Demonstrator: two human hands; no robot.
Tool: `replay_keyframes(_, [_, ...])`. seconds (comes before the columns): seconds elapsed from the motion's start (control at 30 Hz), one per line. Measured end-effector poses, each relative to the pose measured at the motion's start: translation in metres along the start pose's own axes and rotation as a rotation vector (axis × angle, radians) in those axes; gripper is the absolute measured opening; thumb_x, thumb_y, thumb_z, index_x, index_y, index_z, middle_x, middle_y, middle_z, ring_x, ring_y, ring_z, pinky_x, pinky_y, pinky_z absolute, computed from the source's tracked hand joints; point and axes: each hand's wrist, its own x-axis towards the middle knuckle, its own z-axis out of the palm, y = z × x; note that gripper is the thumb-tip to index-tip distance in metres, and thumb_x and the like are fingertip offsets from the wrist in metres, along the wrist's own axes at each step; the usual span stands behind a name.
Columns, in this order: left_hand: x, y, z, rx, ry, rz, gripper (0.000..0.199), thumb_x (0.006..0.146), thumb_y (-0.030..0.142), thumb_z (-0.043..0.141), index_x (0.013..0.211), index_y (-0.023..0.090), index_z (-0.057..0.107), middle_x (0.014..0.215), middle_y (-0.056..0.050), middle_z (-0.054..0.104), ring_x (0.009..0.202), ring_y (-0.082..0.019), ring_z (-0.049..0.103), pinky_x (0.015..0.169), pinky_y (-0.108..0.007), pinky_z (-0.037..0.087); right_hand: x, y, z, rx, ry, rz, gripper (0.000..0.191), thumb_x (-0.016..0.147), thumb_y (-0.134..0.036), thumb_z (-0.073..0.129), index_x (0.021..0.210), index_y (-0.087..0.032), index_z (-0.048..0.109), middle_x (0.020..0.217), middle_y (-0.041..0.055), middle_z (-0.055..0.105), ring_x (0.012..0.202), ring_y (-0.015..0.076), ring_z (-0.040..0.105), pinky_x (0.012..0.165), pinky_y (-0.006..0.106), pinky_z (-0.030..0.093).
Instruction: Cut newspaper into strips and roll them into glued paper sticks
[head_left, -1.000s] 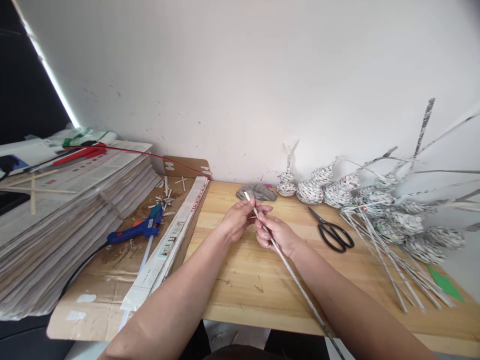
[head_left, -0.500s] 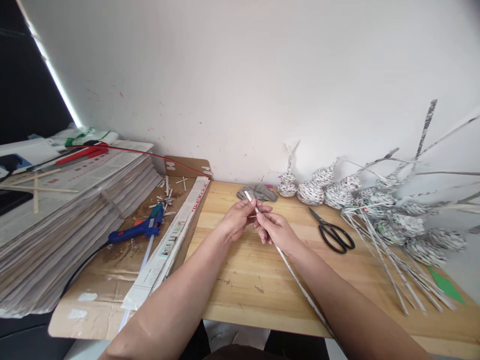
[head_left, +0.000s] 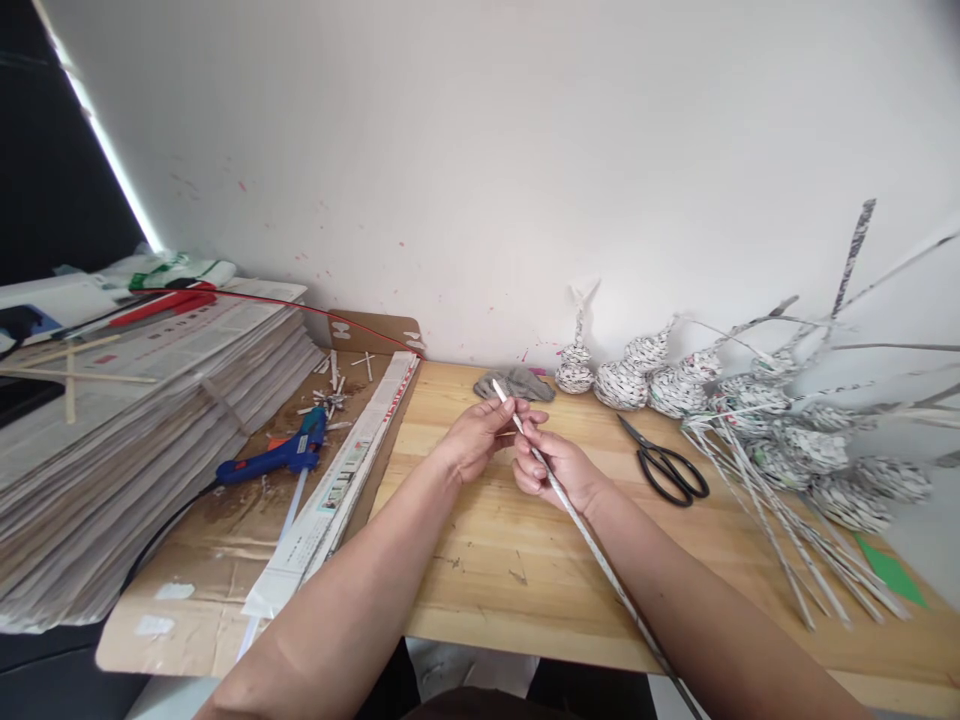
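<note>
In the middle of the frame, the left hand (head_left: 484, 435) pinches a thin white rolled-paper stick (head_left: 592, 547) near its tip; the right hand (head_left: 559, 468), I see, holds it just below. The stick slants toward the bottom edge, over a pale wooden counter (head_left: 480, 590).

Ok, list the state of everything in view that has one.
Paper rod: held, slanting
Left hand: pinching it
Right hand: closed on it
Scissors: blades together
Glue gun: lying on its side
Grey cloth: crumpled
Newspaper stack: piled high
Newspaper strips: lying flat
Loose rods: heaped
</note>
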Motion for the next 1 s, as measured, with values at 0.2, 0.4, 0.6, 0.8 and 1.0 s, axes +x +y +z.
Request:
replay_keyframes(0.2, [-0.0010, 0.0006, -0.0016, -0.004, -0.037, 0.008, 0.026, 0.078, 0.035, 0.071, 0.091, 0.013, 0.064, 0.096, -0.012, 0.073, 0.075, -0.015, 0.065, 0.073, -0.026, 0.047, -0.0021, -0.0030, 0.0016, -0.037, 0.017, 0.019, 0.039, 0.082, -0.055, 0.058, 0.066, -0.021, 0.048, 0.040, -0.0075, 0.035, 0.037, 0.0094, 0.032, 0.042, 0.024, 0.026])
replay_keyframes(0.4, [0.0007, -0.0009, -0.0016, 0.036, 0.031, 0.020, 0.027, 0.078, 0.037, 0.070, 0.090, 0.014, 0.063, 0.097, -0.011, 0.073, 0.051, -0.011, 0.056, 0.050, -0.025, 0.042, 0.0004, -0.0004, -0.0001, -0.434, 0.171, -0.104, 0.043, 0.078, -0.059, 0.061, 0.072, -0.017, 0.058, 0.045, -0.0033, 0.053, 0.038, 0.0101, 0.047, 0.038, 0.021, 0.024])
replay_keyframes(0.6, [0.0014, -0.0016, -0.0035, 0.048, 0.028, 0.012, 0.028, 0.077, 0.037, 0.071, 0.091, 0.014, 0.064, 0.095, -0.011, 0.073, 0.063, -0.013, 0.063, 0.063, -0.026, 0.046, 0.0006, 0.0017, -0.0013, -0.226, 0.048, -0.043, 0.038, 0.084, -0.053, 0.058, 0.068, -0.018, 0.053, 0.040, -0.0052, 0.047, 0.036, 0.0109, 0.046, 0.039, 0.022, 0.026])
replay_keyframes(0.8, [0.0037, -0.0036, -0.0069, 0.054, 0.034, 0.018, 0.028, 0.077, 0.038, 0.072, 0.089, 0.014, 0.068, 0.088, -0.009, 0.072, 0.067, -0.010, 0.061, 0.057, -0.020, 0.039, 0.0012, 0.0037, -0.0034, -0.122, -0.043, -0.029, 0.037, 0.088, -0.048, 0.054, 0.067, -0.018, 0.054, 0.040, -0.0043, 0.046, 0.036, 0.0116, 0.044, 0.041, 0.024, 0.028])
replay_keyframes(1.0, [0.0031, -0.0026, -0.0043, -0.020, 0.044, 0.011, 0.031, 0.065, 0.032, 0.082, 0.087, 0.012, 0.072, 0.073, -0.003, 0.066, 0.058, -0.006, 0.055, 0.051, -0.017, 0.036, -0.0014, 0.0031, -0.0029, -0.070, -0.129, 0.007, 0.038, 0.087, -0.050, 0.052, 0.068, -0.018, 0.056, 0.042, -0.0039, 0.046, 0.038, 0.0116, 0.046, 0.042, 0.024, 0.028])
